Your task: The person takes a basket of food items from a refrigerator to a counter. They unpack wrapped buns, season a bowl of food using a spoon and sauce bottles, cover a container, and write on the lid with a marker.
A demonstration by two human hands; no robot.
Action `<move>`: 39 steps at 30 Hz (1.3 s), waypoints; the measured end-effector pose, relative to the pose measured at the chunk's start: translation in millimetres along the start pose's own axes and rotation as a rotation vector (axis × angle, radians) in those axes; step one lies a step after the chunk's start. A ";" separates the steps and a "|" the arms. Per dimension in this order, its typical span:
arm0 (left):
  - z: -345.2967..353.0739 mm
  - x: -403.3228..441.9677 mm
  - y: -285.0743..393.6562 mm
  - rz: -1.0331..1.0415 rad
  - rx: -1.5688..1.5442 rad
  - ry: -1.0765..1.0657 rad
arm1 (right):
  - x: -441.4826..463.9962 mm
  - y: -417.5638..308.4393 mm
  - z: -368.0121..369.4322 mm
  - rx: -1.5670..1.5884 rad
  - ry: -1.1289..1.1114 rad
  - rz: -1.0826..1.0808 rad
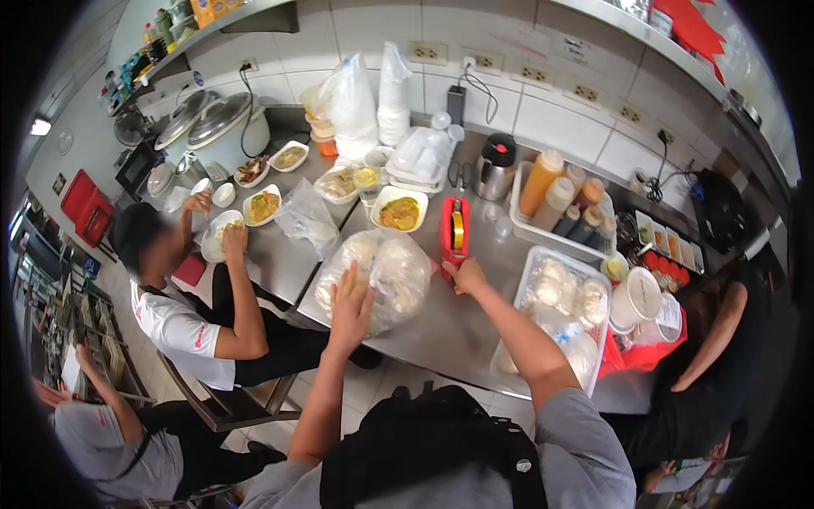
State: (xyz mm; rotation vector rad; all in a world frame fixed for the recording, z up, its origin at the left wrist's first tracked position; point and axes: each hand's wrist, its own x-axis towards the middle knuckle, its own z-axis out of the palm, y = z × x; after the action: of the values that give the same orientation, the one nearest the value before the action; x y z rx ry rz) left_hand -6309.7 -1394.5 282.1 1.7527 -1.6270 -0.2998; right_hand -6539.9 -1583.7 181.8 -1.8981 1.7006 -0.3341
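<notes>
My left hand [350, 307] lies with its fingers spread on a large clear plastic bag [398, 284] with pale, whitish contents I cannot make out. The bag rests at the front edge of the steel table. Just right of it, my right hand [468, 276] has its fingers curled at the near end of a red bag-sealing tape dispenser [448, 246]. A roll of yellow tape [458, 230] sits in the dispenser's frame. Beside my right forearm stands a white plastic basket [527, 293] with several bagged pale round lumps [555, 284] in it.
Behind the bag is a bowl of yellow curry [398, 209]; a steel thermos jug [497, 167] and a bin of sauce bottles [543, 182] stand farther right. On the left a seated person [199, 314] eats at the table. Another person's arm [716, 335] shows at right.
</notes>
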 end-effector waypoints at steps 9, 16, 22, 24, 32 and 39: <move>7.0 -16.0 16.6 0.021 0.034 0.006 | 84.9 -16.8 16.7 0.194 0.072 0.145; 6.1 -16.3 23.7 -0.029 0.073 0.006 | 209.7 18.2 59.6 -0.042 0.362 0.014; 1.5 -23.2 33.8 -0.029 0.081 -0.043 | 221.2 -10.5 6.2 0.254 -0.047 0.133; 2.4 -27.7 36.3 -0.034 0.091 -0.049 | 232.2 -8.6 -1.7 0.268 -0.098 0.145; 21.1 -47.6 26.9 0.033 0.196 -0.036 | 277.8 18.1 17.9 -0.185 -0.161 -0.050; 16.6 -46.5 30.6 0.054 0.091 0.017 | 67.2 -96.4 -104.8 0.311 -0.385 -0.443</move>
State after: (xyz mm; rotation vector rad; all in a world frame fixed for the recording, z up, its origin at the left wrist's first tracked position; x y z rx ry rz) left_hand -6351.7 -1354.9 275.9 1.7705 -1.6962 -0.1873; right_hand -6505.0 -1670.7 308.3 -1.9339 0.9175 -0.3492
